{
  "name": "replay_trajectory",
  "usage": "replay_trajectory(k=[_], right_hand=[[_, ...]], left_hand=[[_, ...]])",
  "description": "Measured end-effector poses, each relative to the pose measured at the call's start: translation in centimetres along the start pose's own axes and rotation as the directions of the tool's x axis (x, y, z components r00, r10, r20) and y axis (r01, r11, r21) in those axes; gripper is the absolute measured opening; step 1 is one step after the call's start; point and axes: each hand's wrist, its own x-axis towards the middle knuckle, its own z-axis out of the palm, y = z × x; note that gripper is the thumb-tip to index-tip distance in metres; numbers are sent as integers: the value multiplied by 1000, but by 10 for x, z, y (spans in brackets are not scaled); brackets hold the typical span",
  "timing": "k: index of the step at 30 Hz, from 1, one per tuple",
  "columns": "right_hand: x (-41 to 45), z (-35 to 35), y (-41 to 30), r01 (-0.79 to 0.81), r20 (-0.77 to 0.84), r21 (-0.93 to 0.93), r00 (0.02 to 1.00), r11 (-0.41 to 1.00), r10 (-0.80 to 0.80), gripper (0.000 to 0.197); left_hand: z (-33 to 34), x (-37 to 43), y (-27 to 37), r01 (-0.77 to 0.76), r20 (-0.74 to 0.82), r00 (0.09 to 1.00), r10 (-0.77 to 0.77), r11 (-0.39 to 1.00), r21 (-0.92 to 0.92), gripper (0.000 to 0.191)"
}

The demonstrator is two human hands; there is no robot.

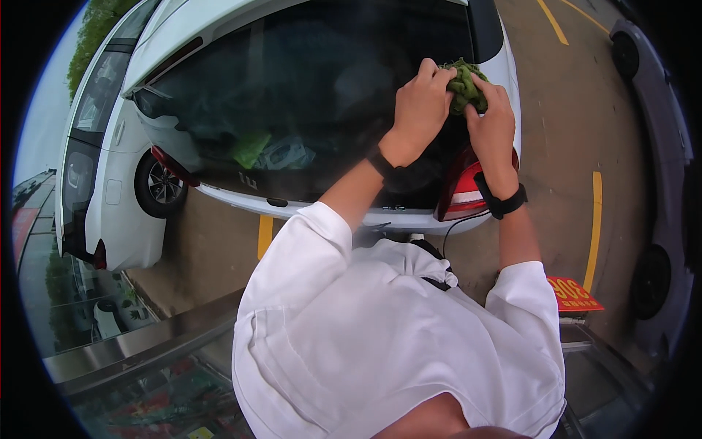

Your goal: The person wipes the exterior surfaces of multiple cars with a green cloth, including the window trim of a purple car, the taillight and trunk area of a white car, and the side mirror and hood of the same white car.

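Between my two hands is a bunched green bundle (465,89), knotted and stringy, perhaps cloth or yarn. My left hand (421,107) grips its left side with bent fingers. On the other side, the thumb and fingers of my right hand (492,120) pinch it. Behind the bundle stands a white car, with its dark rear window (329,82) and right red tail light (466,184) below my hands. Whether the bundle touches the car cannot be told. Each wrist wears a black band.
A second white car (118,159) is parked at left, and a grey car (655,192) at far right. Yellow lines (594,230) mark the brown pavement. Behind me are a glass front with a metal rail (148,335) and a red sign (576,295) bearing writing.
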Motion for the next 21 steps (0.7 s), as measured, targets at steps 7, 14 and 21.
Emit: replay_trajectory(k=[7, 14, 21], right_hand=[[-78, 20, -6, -91, 234, 116, 970, 989, 62, 45], [-124, 81, -44, 30, 355, 177, 930, 984, -92, 46], [-154, 91, -31, 20, 432, 117, 899, 993, -69, 45]], left_hand=[[-19, -91, -15, 142, 187, 972, -141, 990, 6, 32], [-71, -153, -63, 257, 162, 943, -291, 945, 200, 26], [-61, -185, -76, 269, 151, 944, -293, 950, 160, 24]])
